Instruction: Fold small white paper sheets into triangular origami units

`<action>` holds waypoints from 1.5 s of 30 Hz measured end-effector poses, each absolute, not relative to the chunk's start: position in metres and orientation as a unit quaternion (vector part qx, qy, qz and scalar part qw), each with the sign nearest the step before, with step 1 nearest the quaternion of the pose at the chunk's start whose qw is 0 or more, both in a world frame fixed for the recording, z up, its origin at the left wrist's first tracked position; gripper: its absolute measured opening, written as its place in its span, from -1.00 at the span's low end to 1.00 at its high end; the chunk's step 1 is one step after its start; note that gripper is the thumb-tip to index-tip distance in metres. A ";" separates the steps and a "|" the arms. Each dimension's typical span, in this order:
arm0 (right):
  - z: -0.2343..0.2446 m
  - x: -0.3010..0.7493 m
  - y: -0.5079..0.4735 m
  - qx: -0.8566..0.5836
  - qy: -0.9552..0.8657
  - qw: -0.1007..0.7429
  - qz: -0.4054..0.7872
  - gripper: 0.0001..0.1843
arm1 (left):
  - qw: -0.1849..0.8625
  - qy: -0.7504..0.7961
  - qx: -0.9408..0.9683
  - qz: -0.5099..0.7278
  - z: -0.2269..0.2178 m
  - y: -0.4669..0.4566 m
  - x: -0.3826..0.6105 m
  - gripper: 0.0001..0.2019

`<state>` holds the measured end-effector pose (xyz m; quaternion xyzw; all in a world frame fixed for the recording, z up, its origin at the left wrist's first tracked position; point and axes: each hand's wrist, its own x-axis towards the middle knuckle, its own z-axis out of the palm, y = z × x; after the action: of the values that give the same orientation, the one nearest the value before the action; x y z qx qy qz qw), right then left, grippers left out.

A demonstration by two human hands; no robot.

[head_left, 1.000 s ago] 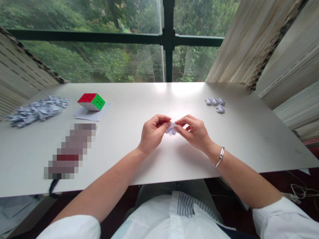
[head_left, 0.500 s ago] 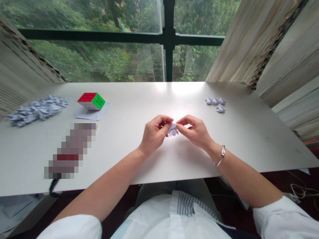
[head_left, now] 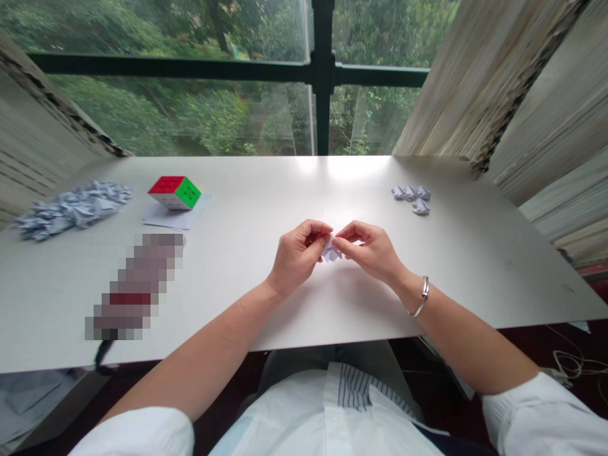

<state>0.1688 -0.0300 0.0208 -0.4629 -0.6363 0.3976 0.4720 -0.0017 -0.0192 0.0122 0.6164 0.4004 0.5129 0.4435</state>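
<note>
A small folded white paper piece (head_left: pixel 332 252) is pinched between my two hands over the middle of the table. My left hand (head_left: pixel 299 254) grips its left side with thumb and forefinger. On its right, my right hand (head_left: pixel 369 248) closes thumb and fingertips on the upper edge. Parts of the paper are hidden behind my fingers, while pointed flaps show below them. At the right back lie several folded paper pieces (head_left: pixel 411 195) in a short row, one of them set in front.
A heap of folded paper pieces (head_left: pixel 73 209) lies at the far left. Beside it a puzzle cube (head_left: pixel 175 192) sits on white paper sheets (head_left: pixel 168 218). Nearer me is a blurred-out object (head_left: pixel 137 285) with a black strap. The white table (head_left: pixel 456 266) reaches the window.
My right thumb and fingertips have moved slightly left, closer to my left hand, over the top of the paper. Both hands keep hold of it.
</note>
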 end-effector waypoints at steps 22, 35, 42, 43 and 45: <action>0.024 0.172 -0.032 -0.459 -0.712 0.463 0.261 -0.76 | 0.595 0.380 0.524 0.477 0.014 -0.017 0.001 -0.74; 0.029 0.181 -0.029 -0.474 -0.620 0.434 0.450 -0.65 | 0.611 0.382 0.526 0.452 0.019 -0.015 -0.005 -0.74; 0.028 0.180 -0.029 -0.481 -0.645 0.436 0.403 -0.75 | 0.605 0.387 0.530 0.451 0.020 -0.016 -0.005 -0.75; 0.028 0.180 -0.028 -0.487 -0.643 0.428 0.407 -0.76 | 0.606 0.386 0.527 0.454 0.020 -0.017 -0.004 -0.75; 0.028 0.180 -0.028 -0.495 -0.636 0.412 0.425 -0.77 | 0.606 0.382 0.520 0.466 0.019 -0.017 -0.003 -0.76</action>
<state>0.1797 -0.0279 0.0279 -0.4950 -0.6361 0.4252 0.4118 -0.0030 -0.0173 0.0192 0.5197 0.3817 0.4663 0.6056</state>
